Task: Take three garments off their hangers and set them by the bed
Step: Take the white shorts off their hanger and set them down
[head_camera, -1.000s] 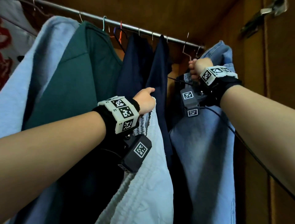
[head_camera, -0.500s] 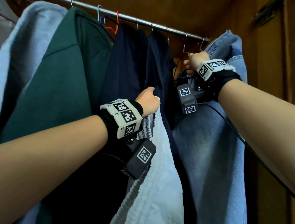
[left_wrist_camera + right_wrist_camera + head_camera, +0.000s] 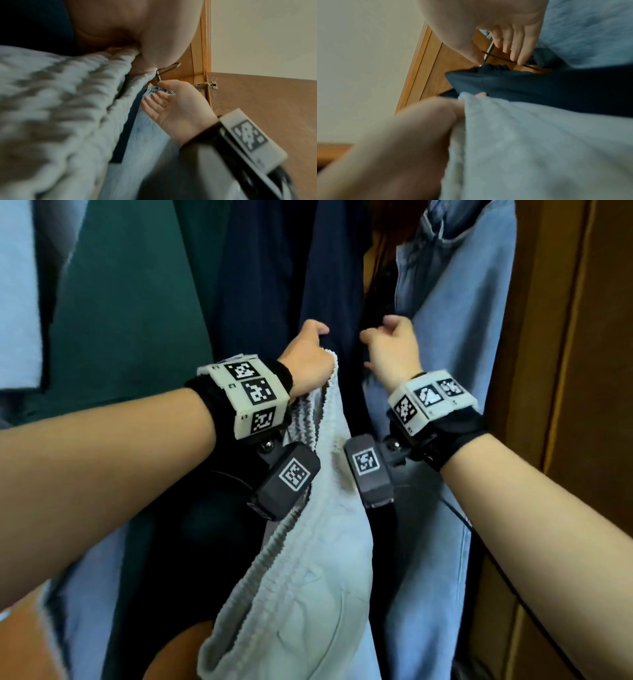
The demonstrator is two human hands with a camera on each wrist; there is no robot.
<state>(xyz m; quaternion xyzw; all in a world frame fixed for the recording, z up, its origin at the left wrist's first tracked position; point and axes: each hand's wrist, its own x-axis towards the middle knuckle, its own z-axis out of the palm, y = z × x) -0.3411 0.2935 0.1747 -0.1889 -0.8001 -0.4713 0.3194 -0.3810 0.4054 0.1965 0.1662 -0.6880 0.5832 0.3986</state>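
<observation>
Reaching forward from the lower left, the left hand point(image 3: 308, 354) has its fingers curled round the ribbed edge of a pale grey garment point(image 3: 308, 594), which hangs down from the fist, draped past the wrist band and down toward the bottom of the head view. The forearm runs almost level, with the knuckles pointing at the dark navy clothes point(image 3: 291, 268) hanging ahead.

The right hand point(image 3: 394, 350) is raised just beside the left one, its forearm coming in from the lower right. From the right wrist view its fingers point(image 3: 518, 44) are loosely bent round a thin metal hanger hook point(image 3: 489, 50), with the thumb on the other side; how firmly it grips I cannot tell. Light blue jeans point(image 3: 455, 320) hang directly behind that hand, against the wooden wardrobe side point(image 3: 565, 371). A dark green garment point(image 3: 120, 302) hangs to the left.
</observation>
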